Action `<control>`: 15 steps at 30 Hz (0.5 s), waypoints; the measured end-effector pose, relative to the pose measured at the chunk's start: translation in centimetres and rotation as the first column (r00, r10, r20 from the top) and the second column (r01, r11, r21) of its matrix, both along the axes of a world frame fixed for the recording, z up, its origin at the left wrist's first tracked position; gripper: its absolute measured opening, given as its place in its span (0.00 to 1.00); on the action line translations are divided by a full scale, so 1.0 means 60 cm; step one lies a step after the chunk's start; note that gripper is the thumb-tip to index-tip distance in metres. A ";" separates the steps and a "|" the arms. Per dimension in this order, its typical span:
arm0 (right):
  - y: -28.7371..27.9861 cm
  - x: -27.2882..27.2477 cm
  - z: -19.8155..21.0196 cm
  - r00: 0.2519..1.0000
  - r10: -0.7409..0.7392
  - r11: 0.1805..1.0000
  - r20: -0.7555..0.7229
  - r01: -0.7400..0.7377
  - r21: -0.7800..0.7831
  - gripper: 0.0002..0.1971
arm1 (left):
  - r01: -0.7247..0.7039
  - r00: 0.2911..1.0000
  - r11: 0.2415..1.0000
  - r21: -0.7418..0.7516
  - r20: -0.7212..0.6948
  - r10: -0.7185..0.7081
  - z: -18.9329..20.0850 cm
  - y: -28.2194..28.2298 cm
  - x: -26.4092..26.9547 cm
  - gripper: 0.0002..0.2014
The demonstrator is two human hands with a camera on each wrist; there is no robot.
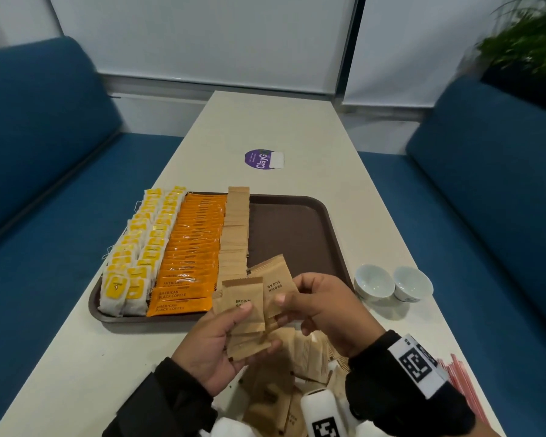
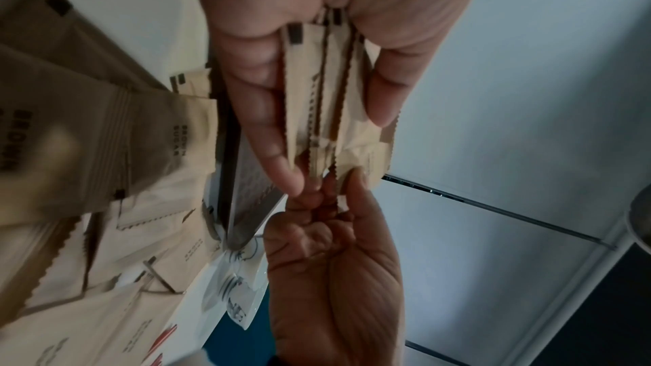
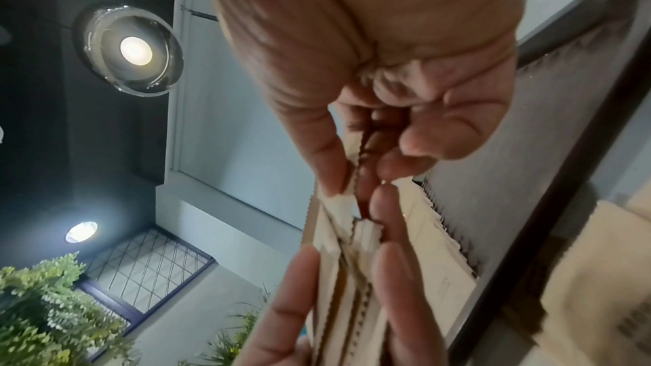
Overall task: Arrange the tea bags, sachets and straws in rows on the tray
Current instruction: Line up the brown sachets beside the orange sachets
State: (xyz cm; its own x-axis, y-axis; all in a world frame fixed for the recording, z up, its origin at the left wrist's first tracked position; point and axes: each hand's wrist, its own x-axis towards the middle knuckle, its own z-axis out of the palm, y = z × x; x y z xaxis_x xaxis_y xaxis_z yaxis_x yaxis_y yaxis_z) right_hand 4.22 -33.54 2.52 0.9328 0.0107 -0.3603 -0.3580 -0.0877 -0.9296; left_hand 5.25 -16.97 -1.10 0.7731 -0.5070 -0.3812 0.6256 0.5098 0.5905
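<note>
A brown tray [image 1: 297,228] lies on the table with rows of yellow tea bags [image 1: 136,250], orange coffee sachets [image 1: 189,250] and brown sugar sachets [image 1: 235,228] filling its left half. Just in front of the tray, my left hand [image 1: 221,335] grips a small stack of brown sugar sachets [image 1: 246,316], seen edge-on in the left wrist view as sachets [image 2: 327,99]. My right hand [image 1: 316,307] pinches another brown sugar sachet [image 1: 276,285] next to that stack; its fingertips [image 3: 331,177] meet the sachet edges [image 3: 349,255]. Red-striped straws [image 1: 460,383] lie at the table's right edge.
A loose pile of brown sugar sachets [image 1: 297,357] lies on the table under my hands. Two small white cups [image 1: 391,283] stand right of the tray. A purple sticker [image 1: 262,159] marks the table further back. Blue sofas flank the table; the tray's right half is bare.
</note>
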 end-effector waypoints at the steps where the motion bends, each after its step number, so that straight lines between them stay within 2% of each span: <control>1: 0.000 0.004 0.005 0.999 -0.036 0.999 -0.003 0.036 0.039 0.04 | -0.006 1.000 1.000 0.000 0.001 0.006 0.001 0.002 0.002 0.19; 3: 0.000 0.020 0.018 0.993 -0.119 0.987 -0.007 0.119 0.110 0.06 | -0.012 1.000 1.000 -0.004 -0.008 0.012 -0.001 0.007 0.004 0.20; 6: -0.003 0.062 0.045 0.985 -0.169 0.977 0.024 0.164 0.137 0.01 | -0.022 1.000 1.000 -0.001 -0.021 0.022 -0.008 0.017 0.008 0.25; 11: -0.012 0.177 0.044 0.975 -0.155 0.986 0.159 0.163 -0.039 0.03 | -0.039 0.999 0.999 0.032 -0.014 0.040 -0.008 0.036 0.011 0.24; 15: -0.024 0.267 0.011 0.973 -0.168 0.973 0.160 0.190 -0.130 0.09 | -0.037 0.999 0.999 0.012 -0.037 0.037 0.003 0.052 0.013 0.23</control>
State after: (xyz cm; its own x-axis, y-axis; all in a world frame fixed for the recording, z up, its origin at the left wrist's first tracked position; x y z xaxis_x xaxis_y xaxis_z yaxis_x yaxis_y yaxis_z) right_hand 20.23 -35.00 3.16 0.9577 -0.2028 -0.2043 -0.2400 -0.1708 -0.9556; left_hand 6.04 -13.83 -0.90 0.7763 -0.4739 -0.4157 0.6281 0.5261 0.5733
